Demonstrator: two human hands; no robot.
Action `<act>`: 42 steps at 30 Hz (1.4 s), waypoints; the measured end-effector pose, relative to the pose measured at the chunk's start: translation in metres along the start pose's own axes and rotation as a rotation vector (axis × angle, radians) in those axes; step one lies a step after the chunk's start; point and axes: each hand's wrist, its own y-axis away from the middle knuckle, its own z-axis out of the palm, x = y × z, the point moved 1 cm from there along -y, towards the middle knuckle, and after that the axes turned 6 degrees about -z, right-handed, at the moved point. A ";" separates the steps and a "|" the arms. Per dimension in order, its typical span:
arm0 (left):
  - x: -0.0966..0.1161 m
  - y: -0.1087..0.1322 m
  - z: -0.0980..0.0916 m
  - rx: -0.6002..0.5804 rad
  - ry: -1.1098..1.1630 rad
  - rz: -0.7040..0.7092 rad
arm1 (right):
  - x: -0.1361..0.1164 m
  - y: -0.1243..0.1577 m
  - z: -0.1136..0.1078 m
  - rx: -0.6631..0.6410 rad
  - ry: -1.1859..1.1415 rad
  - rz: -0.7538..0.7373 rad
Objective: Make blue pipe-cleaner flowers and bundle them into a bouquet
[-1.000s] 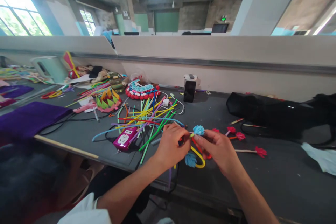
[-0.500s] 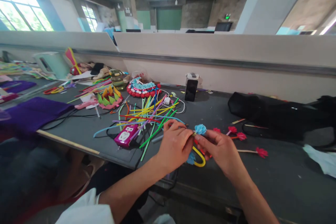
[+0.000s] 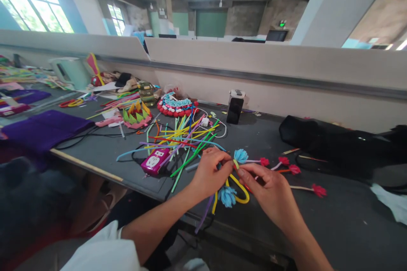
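My left hand (image 3: 210,173) and my right hand (image 3: 269,192) meet over the front edge of a dark grey table (image 3: 311,216). Both pinch a small piece made of pipe cleaners. A light blue fluffy flower (image 3: 241,155) sticks up between my fingertips. A yellow pipe-cleaner loop (image 3: 241,187) and a second blue flower (image 3: 227,196) hang under my hands. A purple pipe cleaner (image 3: 204,214) trails down toward the table edge.
A heap of coloured pipe cleaners (image 3: 181,137) and a pink power strip (image 3: 155,161) lie left of my hands. Red flowers on stems (image 3: 294,169) lie to the right, a black bag (image 3: 337,144) beyond. A phone (image 3: 234,110) stands by the far wall. Purple cloth (image 3: 44,129) covers the left.
My hands have lowered slightly and turned the piece; the second blue flower and the yellow loop now show more fully below my left hand. The camera view shifted a little.
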 end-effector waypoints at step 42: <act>0.008 0.002 -0.035 0.336 0.203 0.093 | 0.027 -0.015 0.002 0.245 -0.541 0.373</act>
